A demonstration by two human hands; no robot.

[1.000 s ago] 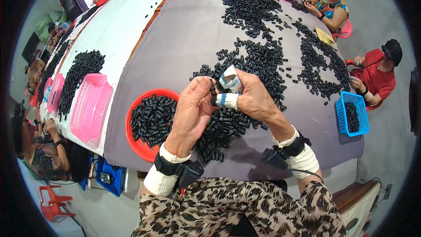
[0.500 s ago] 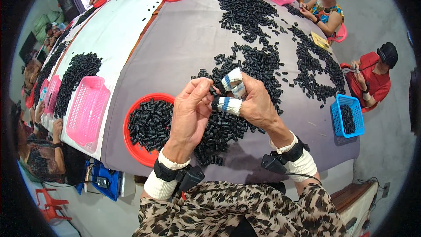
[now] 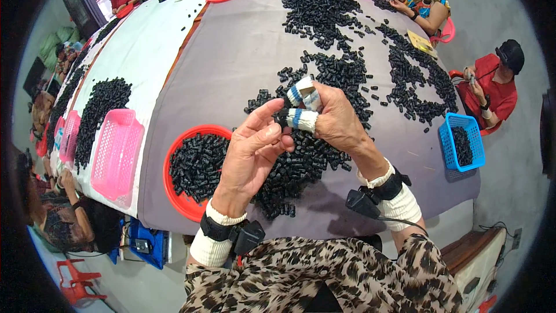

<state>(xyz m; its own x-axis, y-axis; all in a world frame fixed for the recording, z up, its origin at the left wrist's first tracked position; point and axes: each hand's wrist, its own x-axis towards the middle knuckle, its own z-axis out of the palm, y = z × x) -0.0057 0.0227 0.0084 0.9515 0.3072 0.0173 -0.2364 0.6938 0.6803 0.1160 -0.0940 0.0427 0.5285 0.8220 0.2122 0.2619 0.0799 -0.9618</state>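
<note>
"What's laid out here?"

"A grey-covered table (image 3: 226, 72), first of all. Under and beyond the hands lies a loose heap of small black pieces (image 3: 289, 182), with more of the same in a round red tray (image 3: 167, 168) just beside the left hand (image 3: 246, 156)."

"And the grip?"

"The left hand has its thumb and index finger parted, with nothing visible pinched between them. The right hand (image 3: 339, 117) is bent inward, wearing blue-striped white finger covers (image 3: 302, 119). A dark bit (image 3: 281, 117) shows at its fingertips — probably one of the pieces, but how firmly it's held I cannot tell."

"So which step is this?"

"I'd judge it fingertip work on a single piece, above the heap. The next move seems to call for a steady right hand and a light left pinch — lined up on that bit"
</note>
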